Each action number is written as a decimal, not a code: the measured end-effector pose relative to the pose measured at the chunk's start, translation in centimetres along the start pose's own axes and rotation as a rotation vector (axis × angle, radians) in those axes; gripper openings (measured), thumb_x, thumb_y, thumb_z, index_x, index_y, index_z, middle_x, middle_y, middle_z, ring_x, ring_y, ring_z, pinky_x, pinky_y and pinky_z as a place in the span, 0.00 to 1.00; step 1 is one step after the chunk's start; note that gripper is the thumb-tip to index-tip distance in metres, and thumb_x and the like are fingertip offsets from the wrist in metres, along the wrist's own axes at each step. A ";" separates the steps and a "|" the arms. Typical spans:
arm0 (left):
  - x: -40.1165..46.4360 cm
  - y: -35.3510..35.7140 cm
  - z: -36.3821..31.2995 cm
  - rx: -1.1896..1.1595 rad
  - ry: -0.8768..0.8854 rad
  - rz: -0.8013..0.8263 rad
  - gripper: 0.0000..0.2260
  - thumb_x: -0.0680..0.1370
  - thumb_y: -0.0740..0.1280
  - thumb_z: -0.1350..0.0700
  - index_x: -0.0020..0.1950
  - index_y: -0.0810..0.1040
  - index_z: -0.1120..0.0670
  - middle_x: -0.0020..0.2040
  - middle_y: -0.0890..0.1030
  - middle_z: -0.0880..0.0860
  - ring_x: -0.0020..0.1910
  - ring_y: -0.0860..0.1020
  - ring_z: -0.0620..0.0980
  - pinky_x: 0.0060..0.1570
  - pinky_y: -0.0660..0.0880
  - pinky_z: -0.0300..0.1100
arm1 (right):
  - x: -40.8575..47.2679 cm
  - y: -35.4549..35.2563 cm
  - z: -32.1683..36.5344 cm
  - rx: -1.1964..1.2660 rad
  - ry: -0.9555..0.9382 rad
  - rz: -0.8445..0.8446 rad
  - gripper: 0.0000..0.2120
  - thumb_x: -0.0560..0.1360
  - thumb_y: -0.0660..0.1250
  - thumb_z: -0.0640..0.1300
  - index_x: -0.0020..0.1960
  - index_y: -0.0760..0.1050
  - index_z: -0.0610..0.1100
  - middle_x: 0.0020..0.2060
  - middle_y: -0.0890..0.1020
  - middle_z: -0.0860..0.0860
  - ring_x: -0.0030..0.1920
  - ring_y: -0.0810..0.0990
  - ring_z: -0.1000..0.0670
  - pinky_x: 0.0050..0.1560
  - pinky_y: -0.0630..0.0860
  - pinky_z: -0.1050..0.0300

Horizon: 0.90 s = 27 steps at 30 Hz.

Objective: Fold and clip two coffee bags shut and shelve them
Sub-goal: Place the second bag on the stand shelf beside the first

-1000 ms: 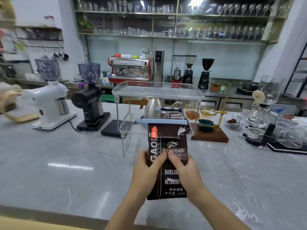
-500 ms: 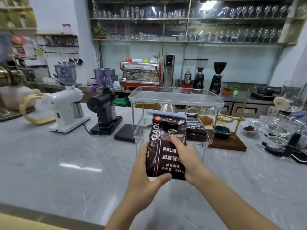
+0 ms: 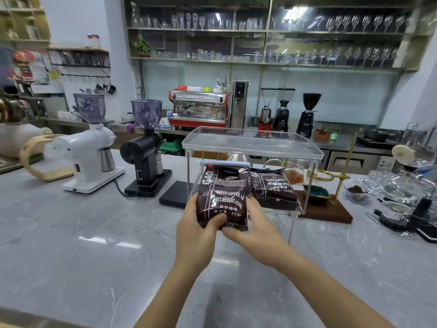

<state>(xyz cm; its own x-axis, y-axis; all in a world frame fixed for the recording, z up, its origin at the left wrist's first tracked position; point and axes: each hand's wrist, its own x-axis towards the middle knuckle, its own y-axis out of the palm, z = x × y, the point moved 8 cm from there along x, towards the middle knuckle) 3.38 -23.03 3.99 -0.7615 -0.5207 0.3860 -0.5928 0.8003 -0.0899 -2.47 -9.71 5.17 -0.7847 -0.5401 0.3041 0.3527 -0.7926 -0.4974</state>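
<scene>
A dark brown coffee bag [image 3: 222, 195] with white print stands upright in both my hands at the front opening of a clear acrylic shelf [image 3: 253, 144]. A pale blue clip [image 3: 224, 164] runs across its folded top. My left hand [image 3: 196, 229] grips its lower left side with the thumb on the front. My right hand [image 3: 255, 223] holds its lower right corner from beneath. A second coffee bag [image 3: 273, 188] rests on the shelf's lower level to the right, behind the clear wall.
On the grey marble counter [image 3: 82, 245] stand a white grinder [image 3: 91, 147] and a black grinder [image 3: 146, 147] at left and a black scale pad [image 3: 173, 194] beside the shelf. A brass pour-over stand on a wooden base [image 3: 331, 209] and glassware [image 3: 402, 190] sit right.
The bag has risen off the counter and gone forward to the shelf opening; its open top is now folded and clipped. My hands slid down to its lower corners.
</scene>
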 end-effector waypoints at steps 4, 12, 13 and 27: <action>1.9 0.3 -0.7 0.186 0.052 0.009 0.16 0.74 0.72 0.53 0.59 0.74 0.40 0.53 0.82 0.46 0.56 0.79 0.47 0.55 0.77 0.43 | 2.0 -1.7 -0.7 -0.273 -0.007 -0.146 0.23 0.71 0.74 0.52 0.65 0.74 0.54 0.67 0.71 0.57 0.66 0.63 0.52 0.66 0.61 0.57; 5.6 1.5 -2.1 0.437 0.112 0.112 0.12 0.77 0.69 0.63 0.60 0.79 0.53 0.47 0.84 0.48 0.44 0.79 0.46 0.38 0.69 0.28 | 5.4 -4.2 -0.5 -0.477 0.018 -0.263 0.12 0.72 0.71 0.58 0.45 0.80 0.49 0.41 0.83 0.54 0.47 0.78 0.49 0.53 0.63 0.50; 6.0 1.8 -2.1 0.459 0.113 0.119 0.12 0.77 0.68 0.63 0.59 0.79 0.53 0.48 0.85 0.49 0.46 0.80 0.48 0.39 0.68 0.30 | 5.7 -4.4 -0.3 -0.509 0.012 -0.270 0.12 0.72 0.70 0.58 0.45 0.80 0.49 0.40 0.83 0.54 0.46 0.78 0.50 0.53 0.63 0.51; 8.6 3.3 -1.2 0.595 0.138 0.135 0.27 0.76 0.62 0.74 0.71 0.76 0.52 0.63 0.83 0.55 0.59 0.81 0.50 0.50 0.61 0.20 | 8.7 -2.2 -2.4 -1.085 0.052 0.015 0.27 0.82 0.53 0.60 0.66 0.72 0.39 0.68 0.73 0.44 0.73 0.65 0.44 0.76 0.52 0.46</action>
<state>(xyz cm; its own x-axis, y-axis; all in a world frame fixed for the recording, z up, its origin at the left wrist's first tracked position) -4.81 -24.52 8.07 -0.8225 -0.3514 0.4472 -0.5684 0.5328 -0.6269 -11.25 -11.95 6.99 -0.8135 -0.5151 0.2699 -0.2557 -0.1000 -0.9616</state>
